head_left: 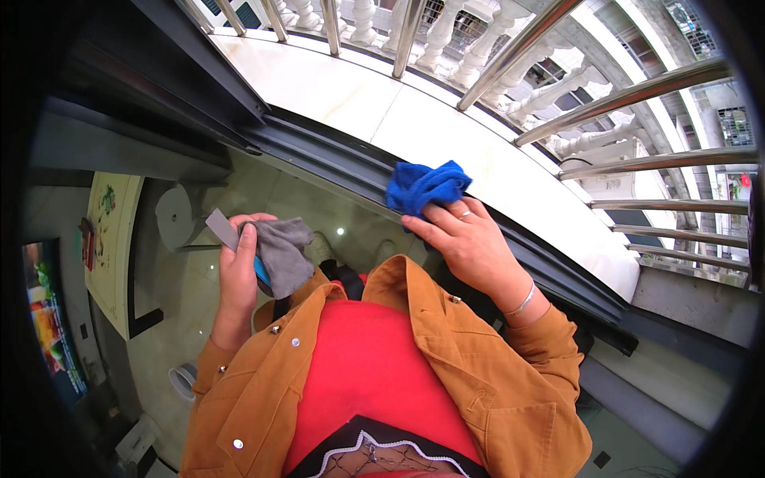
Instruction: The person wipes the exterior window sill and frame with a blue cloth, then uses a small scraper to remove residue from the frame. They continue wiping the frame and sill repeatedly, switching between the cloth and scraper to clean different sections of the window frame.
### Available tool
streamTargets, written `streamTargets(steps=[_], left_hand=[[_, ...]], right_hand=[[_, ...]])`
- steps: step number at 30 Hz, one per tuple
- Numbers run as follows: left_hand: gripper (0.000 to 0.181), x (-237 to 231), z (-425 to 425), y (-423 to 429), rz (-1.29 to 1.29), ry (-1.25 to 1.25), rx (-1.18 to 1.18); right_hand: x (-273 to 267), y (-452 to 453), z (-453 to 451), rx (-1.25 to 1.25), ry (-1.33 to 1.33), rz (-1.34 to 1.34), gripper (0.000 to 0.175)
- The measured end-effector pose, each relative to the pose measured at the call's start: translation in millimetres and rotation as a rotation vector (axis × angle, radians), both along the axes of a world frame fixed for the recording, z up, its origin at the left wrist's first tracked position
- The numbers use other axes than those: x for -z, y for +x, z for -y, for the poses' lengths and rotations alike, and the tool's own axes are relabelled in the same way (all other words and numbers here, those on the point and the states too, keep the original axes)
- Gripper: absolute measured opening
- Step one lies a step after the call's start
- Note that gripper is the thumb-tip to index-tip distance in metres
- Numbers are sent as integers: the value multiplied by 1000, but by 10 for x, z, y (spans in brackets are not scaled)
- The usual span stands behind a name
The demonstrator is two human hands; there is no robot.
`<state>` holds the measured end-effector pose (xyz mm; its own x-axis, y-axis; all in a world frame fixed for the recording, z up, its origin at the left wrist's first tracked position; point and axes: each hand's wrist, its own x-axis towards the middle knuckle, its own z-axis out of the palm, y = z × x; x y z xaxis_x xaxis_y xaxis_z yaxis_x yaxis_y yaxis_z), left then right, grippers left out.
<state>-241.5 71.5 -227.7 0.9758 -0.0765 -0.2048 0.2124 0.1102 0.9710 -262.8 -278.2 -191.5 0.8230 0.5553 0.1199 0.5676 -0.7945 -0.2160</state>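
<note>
My right hand [472, 239] grips a bunched blue cloth [425, 184] over the dark metal sliding-window track [334, 156]. The cloth lies across the rails and reaches the edge of the pale sill. In my left hand [242, 263], lower and to the left over the room side, are a crumpled grey cloth [284, 251] and a flat tool, seemingly a scraper, whose grey blade [222, 229] sticks out past the thumb. A blue part [262, 270] shows beneath the grey cloth; whether it belongs to the tool is hidden.
Beyond the track runs a glossy pale stone sill [370, 101] with stainless steel bars [508, 57] along its outer edge. A dark window frame [197, 77] stands at upper left. Inside are a white cylindrical object [174, 218], a cream painted cabinet [110, 251] and a lit screen [54, 322].
</note>
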Motion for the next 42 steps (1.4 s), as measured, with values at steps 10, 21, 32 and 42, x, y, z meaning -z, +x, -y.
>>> streamTargets(steps=[10, 21, 32, 42], left_hand=[[19, 3, -145, -104, 11, 48, -66], [19, 102, -313, -87, -44, 37, -134], [23, 83, -327, -23, -6, 77, -51], [23, 163, -271, 46, -42, 61, -47]], right_hand=[[-4, 869, -304, -336, -111, -45, 56], [275, 1662, -1318, -386, -5, 83, 45], [326, 1460, -1490, -221, 69, 256, 6], [354, 329, -1375, -131, 446, 39, 27]])
